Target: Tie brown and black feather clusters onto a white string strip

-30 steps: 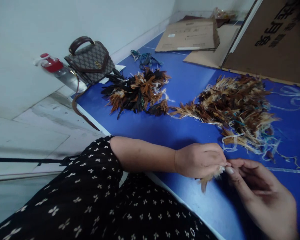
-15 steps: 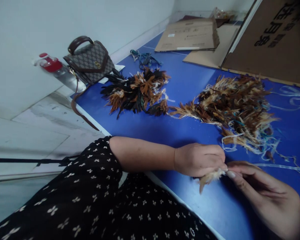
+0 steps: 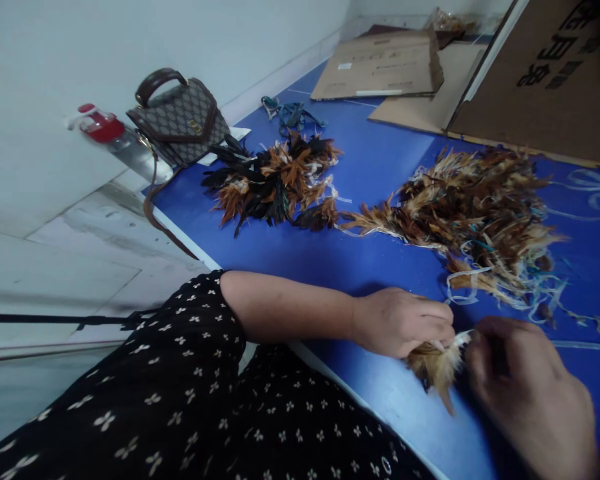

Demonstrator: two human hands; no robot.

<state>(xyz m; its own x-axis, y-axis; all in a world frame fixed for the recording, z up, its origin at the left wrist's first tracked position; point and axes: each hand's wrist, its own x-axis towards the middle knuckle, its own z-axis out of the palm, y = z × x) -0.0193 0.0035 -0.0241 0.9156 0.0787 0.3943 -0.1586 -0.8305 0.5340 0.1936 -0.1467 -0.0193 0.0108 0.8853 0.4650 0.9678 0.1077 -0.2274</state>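
Observation:
My left hand [image 3: 407, 323] is closed in a pinch on a small bunch of tan and brown feathers [image 3: 435, 370], which fans out below its fingers. The bunch's pale, wispy end points towards my right hand [image 3: 535, 387]. That hand is blurred, its fingers curled and pressed together beside the white end; what lies between its fingertips is too small and smeared to name. Beyond both hands lies a large heap of brown feathers [image 3: 485, 200] with white and teal ribbons tangled at its near edge.
All this rests on a blue tabletop [image 3: 290, 257]. Black and rust feathers [image 3: 275, 180] lie farther left, near a patterned handbag [image 3: 183, 120] and a red-capped bottle [image 3: 125, 147]. Flat cardboard [image 3: 380, 63] and a large carton [image 3: 545, 87] occupy the back right.
My right hand has curled its fingers and shifted slightly, blurring. More of the feather bunch now shows, spread below my left hand, which stays closed in nearly the same place.

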